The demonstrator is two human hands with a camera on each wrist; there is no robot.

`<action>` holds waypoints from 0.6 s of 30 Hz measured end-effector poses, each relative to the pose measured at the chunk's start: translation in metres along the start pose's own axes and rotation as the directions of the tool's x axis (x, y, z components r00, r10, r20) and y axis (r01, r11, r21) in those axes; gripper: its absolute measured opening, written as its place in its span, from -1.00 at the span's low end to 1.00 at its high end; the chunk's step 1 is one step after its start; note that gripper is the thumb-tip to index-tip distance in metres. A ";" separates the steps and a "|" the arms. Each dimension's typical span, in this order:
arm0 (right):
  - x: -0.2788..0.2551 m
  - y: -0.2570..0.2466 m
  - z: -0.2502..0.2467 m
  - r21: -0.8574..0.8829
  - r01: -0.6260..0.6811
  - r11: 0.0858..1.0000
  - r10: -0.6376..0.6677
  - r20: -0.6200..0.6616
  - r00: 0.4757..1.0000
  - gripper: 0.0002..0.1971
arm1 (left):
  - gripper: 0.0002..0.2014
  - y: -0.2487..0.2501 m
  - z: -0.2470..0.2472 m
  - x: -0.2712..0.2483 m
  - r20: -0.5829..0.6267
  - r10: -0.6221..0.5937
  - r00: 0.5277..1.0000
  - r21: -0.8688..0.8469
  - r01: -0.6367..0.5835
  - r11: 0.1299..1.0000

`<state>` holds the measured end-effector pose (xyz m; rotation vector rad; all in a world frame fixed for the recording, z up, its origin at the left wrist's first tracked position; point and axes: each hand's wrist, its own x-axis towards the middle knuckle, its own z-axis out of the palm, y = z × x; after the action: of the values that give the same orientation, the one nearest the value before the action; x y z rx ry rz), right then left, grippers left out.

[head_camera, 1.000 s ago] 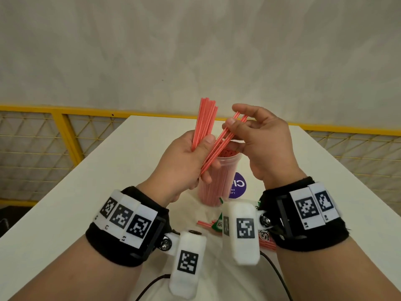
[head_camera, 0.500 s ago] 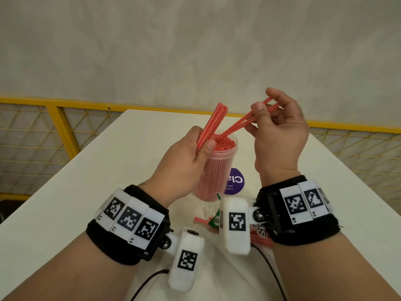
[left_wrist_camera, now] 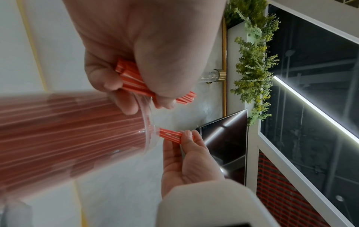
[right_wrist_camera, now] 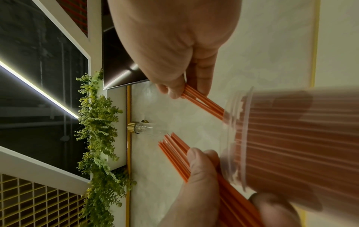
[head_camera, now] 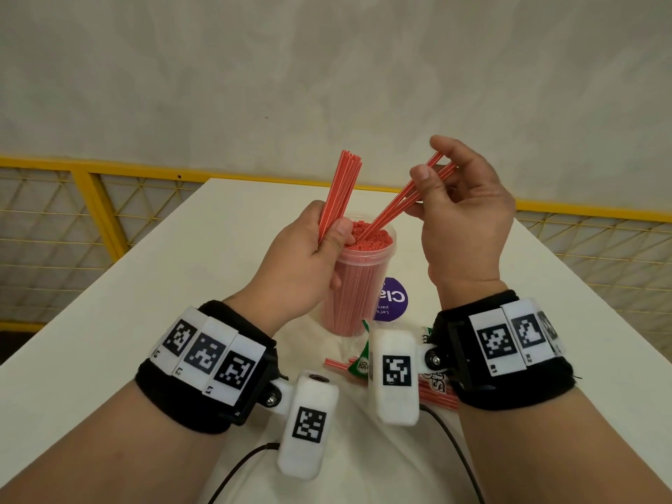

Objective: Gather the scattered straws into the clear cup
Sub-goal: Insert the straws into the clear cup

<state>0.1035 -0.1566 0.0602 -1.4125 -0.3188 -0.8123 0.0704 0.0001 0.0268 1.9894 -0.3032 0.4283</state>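
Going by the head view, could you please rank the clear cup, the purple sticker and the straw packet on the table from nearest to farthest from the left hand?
1. The clear cup: right beside the left hand, just to its right.
2. The purple sticker: on the table beyond the cup's right side.
3. The straw packet: farther right, mostly hidden beneath the right wrist.

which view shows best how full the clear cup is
Head view: it looks down into the clear cup, whose open top is packed with straw ends. Both wrist views show only its blurred side wall, straws visible through it.
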 end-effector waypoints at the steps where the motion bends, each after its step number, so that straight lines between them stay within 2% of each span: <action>1: 0.000 0.000 0.001 -0.005 0.010 1.000 -0.010 0.010 1.000 -0.69 | -0.77 0.000 0.000 0.000 0.004 -0.003 1.000 -0.009 0.003 1.000; 4: -0.003 0.003 0.004 -0.075 0.007 0.997 -0.001 0.081 0.997 -0.67 | -0.78 0.002 -0.002 0.000 0.017 -0.018 1.000 -0.045 0.018 0.999; 6: -0.005 0.007 0.006 -0.212 -0.027 0.977 0.078 0.238 0.968 -0.73 | -0.80 0.002 -0.002 -0.001 0.000 -0.030 1.000 -0.082 0.030 0.996; 8: -0.010 0.012 0.006 -0.428 -0.023 0.904 0.233 0.445 0.865 -0.83 | -0.84 0.002 -0.001 0.000 -0.066 -0.054 0.996 -0.143 0.044 0.989; 9: -0.012 0.014 0.005 -0.487 -0.032 0.873 0.310 0.501 0.808 -0.81 | -0.85 0.002 -0.001 0.000 -0.101 -0.073 0.992 -0.171 0.055 0.984; 10: -0.012 0.014 0.004 -0.504 -0.059 0.862 0.354 0.514 0.781 -0.79 | -0.85 0.003 -0.001 0.001 -0.124 -0.096 0.988 -0.195 0.071 0.978; 11: -0.012 0.013 0.004 -0.489 -0.098 0.867 0.366 0.490 0.792 -0.79 | -0.85 0.003 -0.002 0.001 -0.134 -0.119 0.984 -0.216 0.089 0.972; 13: -0.011 0.010 0.006 -0.384 -0.182 0.905 0.334 0.378 0.864 -0.89 | -0.84 0.003 -0.003 0.002 -0.134 -0.155 0.979 -0.251 0.118 0.961; 14: -0.012 0.010 0.006 -0.341 -0.218 0.914 0.336 0.342 0.877 -0.90 | -0.84 0.004 -0.004 0.002 -0.131 -0.172 0.976 -0.269 0.132 0.954; 18: -0.015 0.014 0.008 -0.395 -0.265 0.880 0.421 0.389 0.819 -0.78 | -0.82 0.009 -0.012 0.002 -0.078 -0.255 0.964 -0.409 0.202 0.890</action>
<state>0.1041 -0.1450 0.0412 -1.9124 -0.2840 -0.2100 0.0666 0.0069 0.0404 1.5647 -0.0615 0.3125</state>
